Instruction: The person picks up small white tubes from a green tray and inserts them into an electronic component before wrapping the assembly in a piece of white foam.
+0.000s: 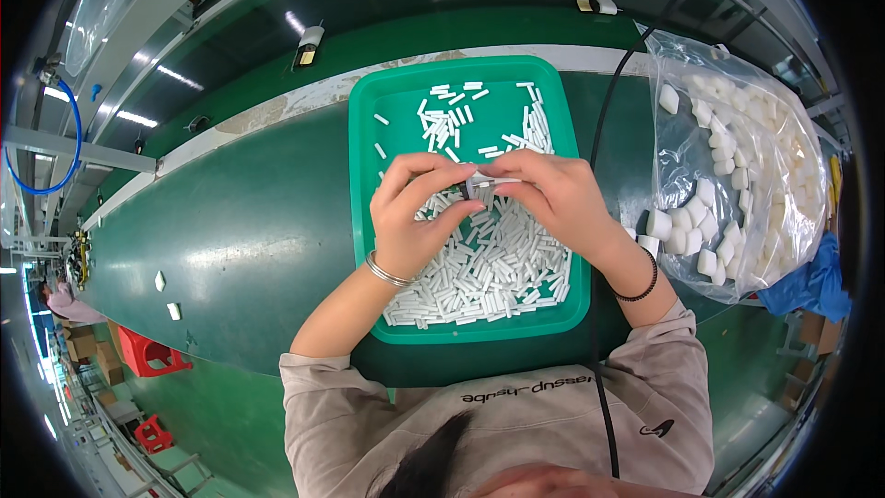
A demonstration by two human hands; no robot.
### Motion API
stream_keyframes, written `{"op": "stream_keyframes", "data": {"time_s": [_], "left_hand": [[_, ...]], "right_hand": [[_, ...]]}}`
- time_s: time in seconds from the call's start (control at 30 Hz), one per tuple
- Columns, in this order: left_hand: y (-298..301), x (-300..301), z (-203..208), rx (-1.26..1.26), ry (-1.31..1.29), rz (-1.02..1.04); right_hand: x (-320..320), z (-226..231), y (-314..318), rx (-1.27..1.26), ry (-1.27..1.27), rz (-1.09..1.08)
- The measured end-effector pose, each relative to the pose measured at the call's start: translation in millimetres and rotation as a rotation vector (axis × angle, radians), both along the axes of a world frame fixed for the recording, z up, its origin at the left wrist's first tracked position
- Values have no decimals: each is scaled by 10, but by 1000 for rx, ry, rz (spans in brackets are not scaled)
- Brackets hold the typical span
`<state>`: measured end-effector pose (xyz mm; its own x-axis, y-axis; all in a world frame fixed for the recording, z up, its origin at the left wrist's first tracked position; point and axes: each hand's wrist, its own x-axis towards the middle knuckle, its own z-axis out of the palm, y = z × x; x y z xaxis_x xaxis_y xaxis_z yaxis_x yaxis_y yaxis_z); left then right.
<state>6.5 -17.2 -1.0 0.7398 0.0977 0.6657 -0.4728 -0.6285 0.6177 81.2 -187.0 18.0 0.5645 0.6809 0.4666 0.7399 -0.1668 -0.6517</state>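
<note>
The small white piece (486, 183) pinched between the left hand (419, 212) and the right hand (553, 195) is largely covered by fingertips, so its shape cannot be made out; part of the pile of white sticks (489, 267) in the green tray (369, 129) is hidden beneath both hands; the white caps deep inside the clear plastic bag (737, 166) are blurred by glare and folds; the two small white bits (167, 295) on the green belt are too small to identify; the black cable (604, 111) is cut off at the top edge.
</note>
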Motion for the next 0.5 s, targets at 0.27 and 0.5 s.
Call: {"op": "stream_keyframes", "data": {"time_s": [0.27,0.5], "left_hand": [[-19,-35,37,-84,33,-52],[-37,-23,50,-163,192,-108]], "right_hand": [[-1,19,-16,120,-9,-7],[82,-47,-80,76,-377,103]]}}
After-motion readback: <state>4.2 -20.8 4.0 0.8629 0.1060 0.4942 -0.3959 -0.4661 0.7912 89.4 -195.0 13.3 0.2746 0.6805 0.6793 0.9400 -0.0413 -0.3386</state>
